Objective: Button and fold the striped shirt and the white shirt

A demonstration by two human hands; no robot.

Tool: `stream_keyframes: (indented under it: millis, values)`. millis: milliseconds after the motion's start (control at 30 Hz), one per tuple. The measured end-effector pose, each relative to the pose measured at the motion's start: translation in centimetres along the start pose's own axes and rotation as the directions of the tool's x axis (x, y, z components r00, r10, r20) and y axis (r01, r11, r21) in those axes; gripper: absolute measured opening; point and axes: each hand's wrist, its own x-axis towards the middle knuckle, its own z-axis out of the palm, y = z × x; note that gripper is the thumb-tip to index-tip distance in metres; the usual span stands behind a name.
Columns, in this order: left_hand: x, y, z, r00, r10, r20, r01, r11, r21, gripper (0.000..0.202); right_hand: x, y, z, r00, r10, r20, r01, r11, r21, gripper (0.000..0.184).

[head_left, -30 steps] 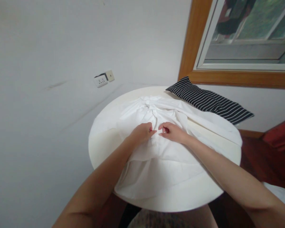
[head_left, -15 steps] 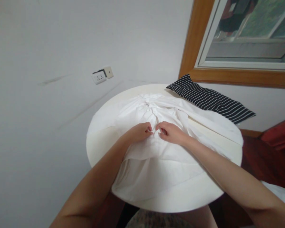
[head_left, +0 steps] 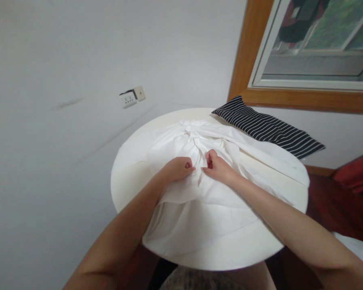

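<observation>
Left hand [head_left: 179, 168] and right hand [head_left: 219, 167] curl close together at the white garment [head_left: 205, 197]; I can't tell whether they grip it. It's spread on the surface [head_left: 130, 181] beneath them, rumpled beyond: laid out, I judge, but unfinished.

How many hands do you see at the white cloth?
2: the left hand over the middle of the white cloth, and the right hand just to its right, with a gap between them. No other hands show.
</observation>
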Motion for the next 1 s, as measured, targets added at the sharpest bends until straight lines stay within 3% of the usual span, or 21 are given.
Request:
stream_keyframes:
  millis: [100,167,233,467,567,700,867,1000]
  values:
    - [0.0,0.3,-0.1,1.0,-0.014,-0.002,0.014,1.0,-0.016,0.02,-0.3,-0.2,-0.6,0.997,0.083,0.008,-0.082,0.994,-0.077,0.029]
    - [0.0,0.4,0.0,1.0,-0.009,-0.017,0.008,0.999,-0.049,0.019,-0.5,-0.4,-1.0,0.996,0.08,0.046,-0.073,0.99,-0.122,0.02]
    - [0.1,0.5,0.1,0.999,-0.003,-0.035,0.0,0.997,-0.08,0.019,-0.5,-0.5,-1.3,0.995,0.039,0.088,-0.03,0.995,-0.096,0.024]
    - [0.2,0.5,0.5,0.998,0.015,-0.062,-0.023,0.992,-0.122,0.018,0.2,0.3,-1.5,1.0,0.009,-0.003,-0.008,0.97,0.243,0.023]
    - [0.2,0.4,0.6,0.998,0.021,-0.065,-0.03,0.989,-0.143,0.019,0.3,0.5,-1.9,0.997,0.068,-0.036,-0.048,0.92,0.388,0.029]
    - [0.3,0.3,0.6,0.997,0.035,-0.062,-0.047,0.979,-0.2,0.02,0.3,0.4,-2.2,0.995,0.095,0.014,-0.087,0.824,0.56,0.034]
    - [0.2,0.4,0.4,1.0,0.023,-0.016,-0.027,0.96,-0.279,0.024,0.1,0.1,-1.1,0.996,0.079,0.046,-0.091,0.863,0.497,0.029]
    - [0.0,0.6,0.1,0.993,-0.029,0.112,0.075,0.894,-0.442,0.026,-0.1,-0.2,0.0,0.996,0.075,0.04,-0.085,0.9,0.427,0.025]
